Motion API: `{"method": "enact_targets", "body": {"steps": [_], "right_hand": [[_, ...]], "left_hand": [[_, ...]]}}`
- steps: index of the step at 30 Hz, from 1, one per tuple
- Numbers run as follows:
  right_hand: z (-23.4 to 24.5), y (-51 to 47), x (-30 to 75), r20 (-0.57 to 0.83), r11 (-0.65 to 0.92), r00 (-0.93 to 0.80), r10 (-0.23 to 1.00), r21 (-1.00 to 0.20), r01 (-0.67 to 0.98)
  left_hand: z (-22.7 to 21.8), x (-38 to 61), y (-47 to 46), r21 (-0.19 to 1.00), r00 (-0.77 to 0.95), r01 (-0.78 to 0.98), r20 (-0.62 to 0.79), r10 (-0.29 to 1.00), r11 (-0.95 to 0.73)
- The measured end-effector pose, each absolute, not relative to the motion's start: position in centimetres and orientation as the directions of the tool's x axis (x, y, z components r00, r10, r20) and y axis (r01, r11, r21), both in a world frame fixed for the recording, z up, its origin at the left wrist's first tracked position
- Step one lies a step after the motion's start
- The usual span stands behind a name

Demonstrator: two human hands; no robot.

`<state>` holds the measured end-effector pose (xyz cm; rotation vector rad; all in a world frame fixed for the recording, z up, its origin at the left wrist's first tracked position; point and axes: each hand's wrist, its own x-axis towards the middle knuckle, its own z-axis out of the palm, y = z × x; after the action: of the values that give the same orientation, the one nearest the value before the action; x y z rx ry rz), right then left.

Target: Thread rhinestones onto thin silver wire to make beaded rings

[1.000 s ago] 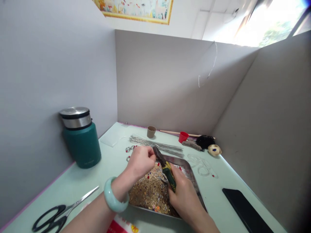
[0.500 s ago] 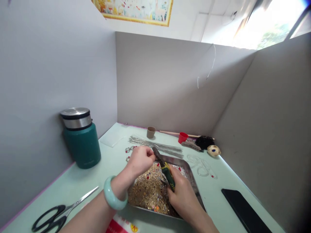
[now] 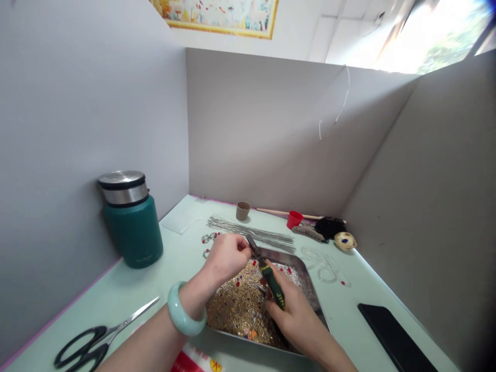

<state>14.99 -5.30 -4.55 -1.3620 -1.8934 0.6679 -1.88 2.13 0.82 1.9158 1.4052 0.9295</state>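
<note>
My right hand, low and just right of centre in the frame, is wrapped firmly around the green handle of the pliers, whose dark nose points up and left. My left hand meets that nose with its fingers curled in and pinched together (whatever sits between them is too small for me to make out). A pale green bangle rings the left wrist. Both hands hover over a metal tray filled with gold beads, a few red ones among them. Just beyond the tray lies a bundle of thin wires. A green flask stands at the left, scissors lie at the lower left, and a black phone at the lower right.
</note>
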Motion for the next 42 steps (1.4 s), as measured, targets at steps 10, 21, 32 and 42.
{"method": "enact_targets", "body": {"steps": [10, 21, 32, 42], "right_hand": [[-5.6, -4.8, 15.0, 0.316, 0.383, -0.220, 0.923, -0.688, 0.616], [-3.7, -5.6, 14.0, 0.333, 0.349, -0.144, 0.932, -0.720, 0.600], [-3.2, -5.4, 14.0, 0.365, 0.383, -0.159, 0.917, -0.704, 0.598], [-2.0, -5.7, 14.4, 0.239, 0.319, -0.217, 0.947, -0.787, 0.527]], "left_hand": [[0.6, -1.7, 2.0, 0.764, 0.215, 0.573, 0.209, 0.954, -0.296], [0.7, -1.6, 1.7, 0.817, 0.230, 0.504, 0.186, 0.955, -0.280], [1.5, -2.1, 1.3, 0.796, 0.225, 0.532, 0.195, 0.955, -0.288], [1.8, -2.7, 2.3, 0.981, 0.412, 0.182, -0.018, 0.911, -0.063]]}}
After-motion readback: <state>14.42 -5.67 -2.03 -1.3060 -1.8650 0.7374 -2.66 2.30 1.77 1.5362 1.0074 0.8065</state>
